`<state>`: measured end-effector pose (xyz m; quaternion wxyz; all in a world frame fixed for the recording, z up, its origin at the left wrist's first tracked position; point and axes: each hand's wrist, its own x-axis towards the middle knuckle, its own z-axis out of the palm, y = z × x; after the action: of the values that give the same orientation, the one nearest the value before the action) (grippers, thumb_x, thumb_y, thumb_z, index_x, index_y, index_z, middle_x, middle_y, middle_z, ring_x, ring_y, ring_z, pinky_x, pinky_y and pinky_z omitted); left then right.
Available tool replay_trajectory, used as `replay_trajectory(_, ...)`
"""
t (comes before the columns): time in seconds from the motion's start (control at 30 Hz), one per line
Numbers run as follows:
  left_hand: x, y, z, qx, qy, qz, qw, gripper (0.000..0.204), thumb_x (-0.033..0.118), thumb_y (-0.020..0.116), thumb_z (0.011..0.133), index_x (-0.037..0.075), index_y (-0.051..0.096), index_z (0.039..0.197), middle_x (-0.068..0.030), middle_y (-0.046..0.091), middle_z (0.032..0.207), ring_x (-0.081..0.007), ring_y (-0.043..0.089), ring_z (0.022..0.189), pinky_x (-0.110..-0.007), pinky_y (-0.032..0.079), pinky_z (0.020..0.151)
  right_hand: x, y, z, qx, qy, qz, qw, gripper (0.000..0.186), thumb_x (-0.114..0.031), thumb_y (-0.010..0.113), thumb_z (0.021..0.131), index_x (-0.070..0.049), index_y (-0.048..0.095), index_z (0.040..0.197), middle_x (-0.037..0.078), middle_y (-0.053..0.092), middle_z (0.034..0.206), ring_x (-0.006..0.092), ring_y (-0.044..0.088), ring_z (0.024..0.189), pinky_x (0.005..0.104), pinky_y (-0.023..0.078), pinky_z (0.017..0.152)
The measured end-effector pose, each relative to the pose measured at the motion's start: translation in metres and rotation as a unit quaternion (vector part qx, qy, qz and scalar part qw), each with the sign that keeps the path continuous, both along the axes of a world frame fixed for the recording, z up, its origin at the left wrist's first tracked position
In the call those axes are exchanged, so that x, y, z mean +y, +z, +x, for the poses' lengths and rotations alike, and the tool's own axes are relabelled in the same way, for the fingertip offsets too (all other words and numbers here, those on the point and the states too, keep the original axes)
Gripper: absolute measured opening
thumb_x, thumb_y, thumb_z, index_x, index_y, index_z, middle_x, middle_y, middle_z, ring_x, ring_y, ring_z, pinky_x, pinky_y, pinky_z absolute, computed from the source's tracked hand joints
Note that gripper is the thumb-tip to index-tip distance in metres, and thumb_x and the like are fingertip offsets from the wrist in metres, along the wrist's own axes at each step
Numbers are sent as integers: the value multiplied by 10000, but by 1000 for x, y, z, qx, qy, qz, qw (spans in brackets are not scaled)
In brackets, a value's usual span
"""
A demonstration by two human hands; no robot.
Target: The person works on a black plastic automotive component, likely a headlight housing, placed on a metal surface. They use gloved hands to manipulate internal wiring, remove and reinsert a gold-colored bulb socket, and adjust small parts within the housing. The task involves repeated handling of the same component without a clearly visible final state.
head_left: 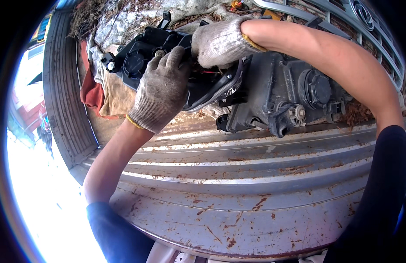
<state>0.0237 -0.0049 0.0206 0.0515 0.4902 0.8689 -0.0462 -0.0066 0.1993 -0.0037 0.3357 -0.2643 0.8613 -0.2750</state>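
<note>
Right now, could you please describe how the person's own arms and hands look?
The left hand and right hand wear soiled, greyish knitted gloves with ribbed cuffs edged in yellow. Dark sleeves, bluish on the left, leave the forearms bare.

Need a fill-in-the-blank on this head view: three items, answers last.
1. The left hand and right hand both wear greyish knitted ____.
2. The black plastic headlamp housing at the hands lies to the ____ of the dusty grey plastic headlamp housing.
3. The long, ridged grey metal surface carries scattered flecks coloured ____.

Missing words: gloves; left; brown
</note>
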Motion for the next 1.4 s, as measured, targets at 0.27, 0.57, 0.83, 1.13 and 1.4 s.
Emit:
replay_trajectory(0.27,0,-2,-2,-1,-9,20,1000,398,110,720,723,35,678,1111,-149,553,1216,-316,584,1130,-467,468,1017,-14,-8,5,210,174,86,958,323,-231,585,870,50,737,918,250,717,954,372,705,900,446,560,824)
replay_trajectory(0.57,2,6,-2,-24,3,-8,1000,441,122,752,723,27,667,1146,-147,548,1205,-315,581,1133,-466,461,1021,-9,-8,3,120,59,36,990,293,-176,586,817,20,748,962,232,719,919,352,698,830,449,555,773)
replay_trajectory(0.83,3,4,-2,-21,-2,10,1000,386,53,687,746,32,663,1130,-153,553,1259,-344,579,1148,-450,474,1009,-2,-6,2,38,-4,10,999,265,-158,592,806,-2,755,943,212,717,880,329,681,769,440,541,717)
replay_trajectory(1.13,5,-1,-5,-21,2,-26,999,435,100,731,723,31,660,1146,-175,536,1272,-382,578,1131,-466,482,1010,4,-23,2,-37,-74,-52,995,263,-139,567,866,-9,756,996,155,706,796,225,656,640,377,542,617)
replay_trajectory(1.4,7,1,-2,-2,-4,1,1000,343,58,676,734,6,670,1074,-193,547,1241,-384,595,1078,-480,489,980,55,-57,-30,-77,-190,-296,933,268,-275,632,858,-131,780,1028,131,765,926,309,722,846,451,556,788)
